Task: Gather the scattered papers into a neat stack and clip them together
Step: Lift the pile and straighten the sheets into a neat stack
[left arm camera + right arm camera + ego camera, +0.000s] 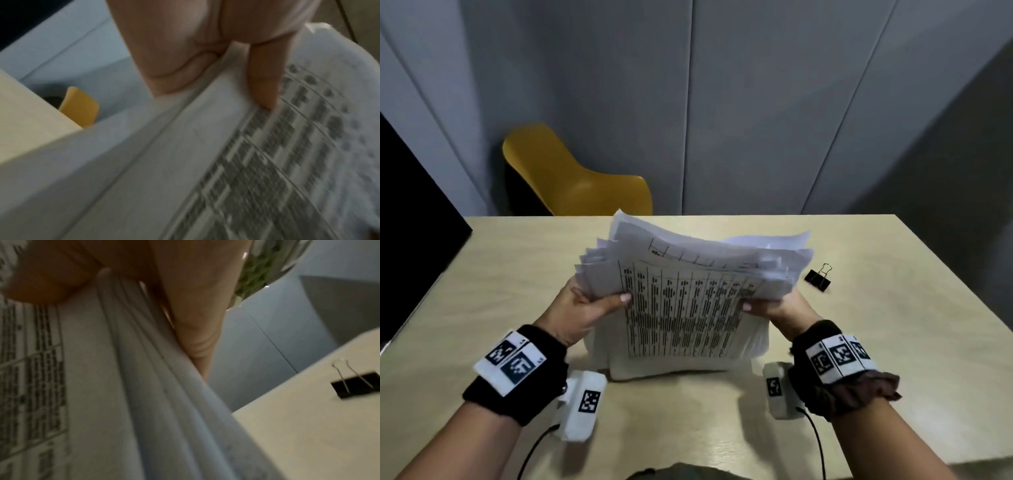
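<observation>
- The left hand (582, 310) grips the left edge of the stack of papers (688, 308), thumb (265, 81) pressed on the printed top sheet, fingers behind.
- The right hand (774, 306) grips the right edge the same way.
- The stack stands tilted, its lower edge resting on the table (893, 325); the upper edges fan out unevenly.
- A black binder clip (818, 279) lies on the table just right of the papers, apart from them.
- Bare tabletop lies on both sides; a yellow chair (571, 178) sits beyond the far edge.

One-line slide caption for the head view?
Both hands, left hand and right hand, hold uneven paper stack upright on table; binder clip unused.
</observation>
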The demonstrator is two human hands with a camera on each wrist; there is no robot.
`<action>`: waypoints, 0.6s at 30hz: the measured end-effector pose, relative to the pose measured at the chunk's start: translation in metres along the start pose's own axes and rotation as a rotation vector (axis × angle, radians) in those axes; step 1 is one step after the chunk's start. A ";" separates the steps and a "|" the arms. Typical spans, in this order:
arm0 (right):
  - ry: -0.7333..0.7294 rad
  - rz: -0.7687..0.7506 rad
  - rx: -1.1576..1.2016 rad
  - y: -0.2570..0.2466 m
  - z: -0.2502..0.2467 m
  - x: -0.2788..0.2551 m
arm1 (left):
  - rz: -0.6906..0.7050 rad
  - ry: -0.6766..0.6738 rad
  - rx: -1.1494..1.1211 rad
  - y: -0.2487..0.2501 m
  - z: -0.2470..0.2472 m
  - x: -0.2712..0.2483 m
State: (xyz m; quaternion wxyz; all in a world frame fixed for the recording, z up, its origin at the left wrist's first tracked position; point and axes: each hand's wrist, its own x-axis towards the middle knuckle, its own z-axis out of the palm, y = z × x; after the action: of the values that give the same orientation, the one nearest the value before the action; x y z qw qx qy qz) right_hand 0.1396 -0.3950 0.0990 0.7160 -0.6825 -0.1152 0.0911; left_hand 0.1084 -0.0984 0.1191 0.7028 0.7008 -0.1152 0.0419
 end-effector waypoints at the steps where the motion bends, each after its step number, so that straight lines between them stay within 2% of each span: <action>1: -0.029 0.023 -0.004 -0.002 0.000 -0.002 | -0.031 -0.057 -0.051 -0.002 -0.007 0.000; 3: -0.054 0.040 -0.052 -0.004 0.003 -0.005 | -0.111 -0.083 -0.069 -0.003 -0.014 -0.001; 5: -0.014 0.006 -0.121 -0.007 0.012 -0.005 | -0.104 0.021 0.004 -0.007 -0.011 -0.001; 8: 0.198 -0.161 -0.139 -0.014 0.035 -0.003 | 0.015 0.225 0.093 0.003 0.014 -0.003; 11: 0.300 -0.249 -0.081 -0.014 0.045 -0.007 | 0.145 0.257 0.140 0.003 0.023 -0.005; 13: 0.295 -0.235 -0.056 -0.006 0.041 -0.012 | 0.143 0.246 0.117 -0.002 0.019 -0.009; 16: 0.265 -0.123 -0.048 0.008 0.033 -0.016 | 0.031 0.244 0.056 -0.013 0.013 -0.016; 18: 0.248 -0.104 -0.074 0.013 0.037 -0.014 | 0.010 0.241 0.058 -0.013 0.016 -0.017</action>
State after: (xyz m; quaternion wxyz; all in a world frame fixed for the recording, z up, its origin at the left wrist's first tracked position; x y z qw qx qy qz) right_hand 0.1155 -0.3634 0.0871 0.7027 -0.7076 -0.0644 -0.0356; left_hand 0.0928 -0.1127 0.1026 0.6907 0.7102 -0.0320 0.1325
